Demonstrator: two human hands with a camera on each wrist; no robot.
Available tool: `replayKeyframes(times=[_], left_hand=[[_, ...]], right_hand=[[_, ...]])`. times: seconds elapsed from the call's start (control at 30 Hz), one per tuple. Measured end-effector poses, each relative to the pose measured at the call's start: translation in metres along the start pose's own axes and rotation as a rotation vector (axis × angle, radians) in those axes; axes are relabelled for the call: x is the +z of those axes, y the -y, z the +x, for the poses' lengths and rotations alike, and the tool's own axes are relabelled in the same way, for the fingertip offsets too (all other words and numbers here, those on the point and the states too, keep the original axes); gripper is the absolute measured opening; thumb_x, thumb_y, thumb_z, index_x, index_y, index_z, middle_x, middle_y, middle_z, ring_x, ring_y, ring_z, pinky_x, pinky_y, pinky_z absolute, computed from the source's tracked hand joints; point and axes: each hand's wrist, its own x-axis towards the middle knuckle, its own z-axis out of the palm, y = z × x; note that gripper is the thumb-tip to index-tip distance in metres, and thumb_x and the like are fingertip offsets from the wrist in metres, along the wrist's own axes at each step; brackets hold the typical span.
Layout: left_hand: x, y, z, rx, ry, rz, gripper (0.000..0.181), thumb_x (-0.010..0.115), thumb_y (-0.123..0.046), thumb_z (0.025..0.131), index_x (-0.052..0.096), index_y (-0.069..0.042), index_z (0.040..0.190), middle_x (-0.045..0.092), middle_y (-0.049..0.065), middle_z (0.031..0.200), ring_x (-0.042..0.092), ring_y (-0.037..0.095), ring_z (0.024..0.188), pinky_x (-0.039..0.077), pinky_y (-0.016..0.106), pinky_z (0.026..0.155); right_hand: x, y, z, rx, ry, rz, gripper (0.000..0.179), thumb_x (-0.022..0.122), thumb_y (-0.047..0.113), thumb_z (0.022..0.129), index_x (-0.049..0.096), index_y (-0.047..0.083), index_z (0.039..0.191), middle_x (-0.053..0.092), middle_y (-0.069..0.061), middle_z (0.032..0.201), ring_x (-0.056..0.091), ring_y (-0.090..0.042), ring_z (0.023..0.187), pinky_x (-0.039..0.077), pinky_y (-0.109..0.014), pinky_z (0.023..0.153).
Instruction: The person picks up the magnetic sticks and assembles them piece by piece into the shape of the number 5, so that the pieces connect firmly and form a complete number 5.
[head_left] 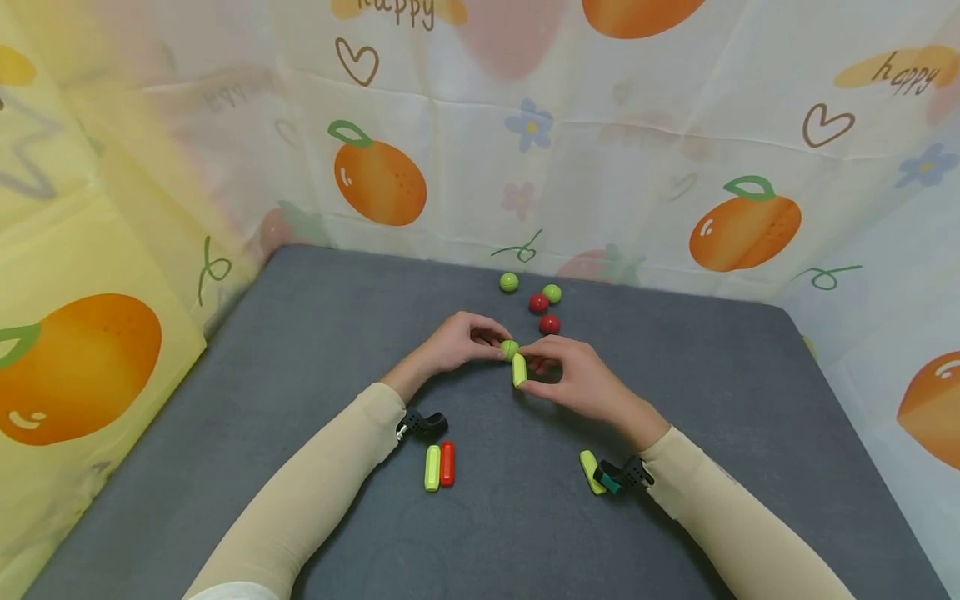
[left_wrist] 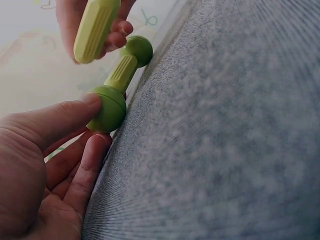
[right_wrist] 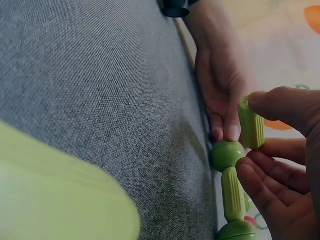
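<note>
My left hand (head_left: 468, 343) pinches a green ball (left_wrist: 109, 110) between thumb and fingers, low over the table. A yellow-green ribbed rod (right_wrist: 233, 195) runs from that ball to a second green ball (right_wrist: 237, 232); in the head view my right hand largely covers this stretch. My right hand (head_left: 581, 377) holds another yellow-green rod (head_left: 519, 371) between thumb and fingers. That rod is raised beside the pinched ball, and a round hole shows in its end in the right wrist view.
Beyond the hands lie two green balls (head_left: 508, 282) and two red balls (head_left: 538, 302). Nearer me, a yellow-green rod (head_left: 432, 468) lies beside a red rod (head_left: 447, 464). Another yellow-green rod (head_left: 588, 467) lies partly under my right wrist strap. A printed cloth (head_left: 465, 167) hangs behind the grey table (head_left: 360, 292).
</note>
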Motion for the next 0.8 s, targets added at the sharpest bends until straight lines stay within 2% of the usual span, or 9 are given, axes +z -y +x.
replayKeyframes(times=[0.2,0.5,0.8], left_hand=[[0.0,0.0,0.0,0.006,0.006,-0.001,0.024,0.085,-0.008,0.096,0.082,-0.005,0.12,0.079,0.004,0.11,0.073,0.019,0.098,0.059,0.036,0.091],[-0.001,0.002,0.001,-0.001,0.013,-0.003,0.024,0.084,-0.007,0.097,0.081,-0.005,0.121,0.079,0.004,0.111,0.073,0.018,0.099,0.059,0.035,0.092],[-0.001,0.0,0.001,-0.002,0.014,0.003,0.024,0.084,-0.007,0.097,0.081,-0.004,0.121,0.079,0.004,0.111,0.073,0.018,0.1,0.059,0.035,0.092]], right_hand=[[0.004,-0.003,0.004,0.026,0.004,-0.02,0.046,0.09,0.016,0.093,0.076,0.007,0.135,0.071,0.0,0.116,0.07,-0.018,0.099,0.06,-0.042,0.088],[0.009,-0.003,0.01,0.019,0.029,-0.079,0.044,0.09,0.02,0.094,0.076,0.007,0.133,0.071,-0.002,0.113,0.069,-0.017,0.097,0.06,-0.039,0.086],[0.011,0.0,0.013,0.035,0.039,-0.125,0.044,0.09,0.021,0.094,0.076,0.007,0.134,0.071,0.0,0.116,0.069,-0.015,0.097,0.059,-0.038,0.086]])
